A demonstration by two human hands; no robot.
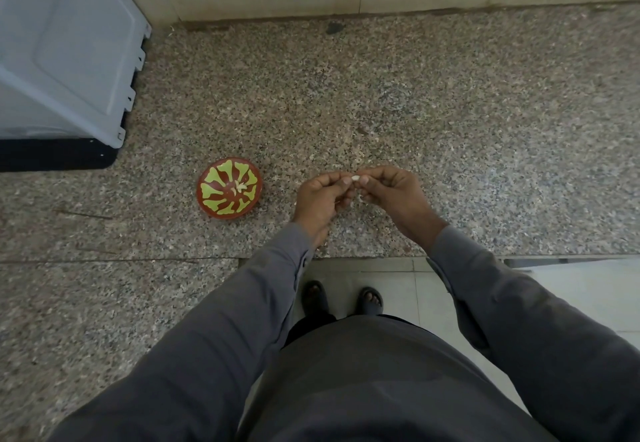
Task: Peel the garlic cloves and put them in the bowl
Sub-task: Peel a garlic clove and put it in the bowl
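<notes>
**A:** Head view: your left hand (320,195) and right hand (388,188) meet over the counter (450,112), to the right of the bowl (228,188). Both pinch one garlic clove (355,177) between the fingertips, left fingers curled on one end, right thumb and forefinger on the other. Looks like you're mid-peel.

**B:** Which way does the clove lie?

**A:** Too small to be sure. It seems to run roughly left-right between the two pinches, so each hand has an end. It's held above the counter, not touching it.

**B:** What's in the bowl?

**A:** Red with yellow-green pattern, sitting on the counter. A few pale pieces at its centre, probably peeled cloves. Count unclear.

**B:** What does the next move hinge on?

**A:** The bowl is to the left of the clove, near but apart. Your left hand is the nearer one. My read: once the skin is off, keep the clove in the left pinch and carry it left to drop it in. Right hand can shed the skin.

**B:** Any labels to read?

**A:** None. The grey plastic box (65,50) behind and left of the bowl shows no writing or brand. Nothing on the bowl either.

**B:** Risks?

**A:** Small, slick clove; could slip from a fingertip pinch during the carry.
</notes>
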